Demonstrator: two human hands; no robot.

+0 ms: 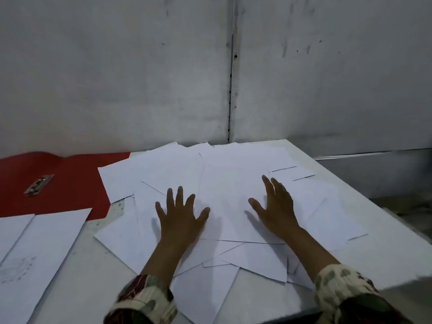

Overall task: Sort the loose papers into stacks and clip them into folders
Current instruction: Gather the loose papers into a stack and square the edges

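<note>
Patterned sleeve cuffs (149, 300) sit at the bottom edge of the view, cut off by the frame, and from them two bare forearms reach forward over a pale table (385, 253). Both hands lie flat, palms down, on a spread of loose white papers (233, 183) that overlap at many angles across the middle of the tabletop. On the left hand (180, 218) the fingers are straight and fanned wide, pressing on the top sheets and gripping nothing; the right hand (275, 206) is likewise open, its fingers straight and closer together, angled toward the far side of the pile. Left of the heap, an opened red folder (70, 183) lies flat against the wall, with a metal clip (39, 184) fixed near its middle; its left part runs out of view. Nearer and to the left, a few separate sheets (42, 253) lie beside the folder's near edge, faint marks on them too dim to read. Behind the table stands a scuffed grey wall (117, 66) with a vertical seam (231, 78). Beyond the table's right corner the floor is dark and hard to make out.
</note>
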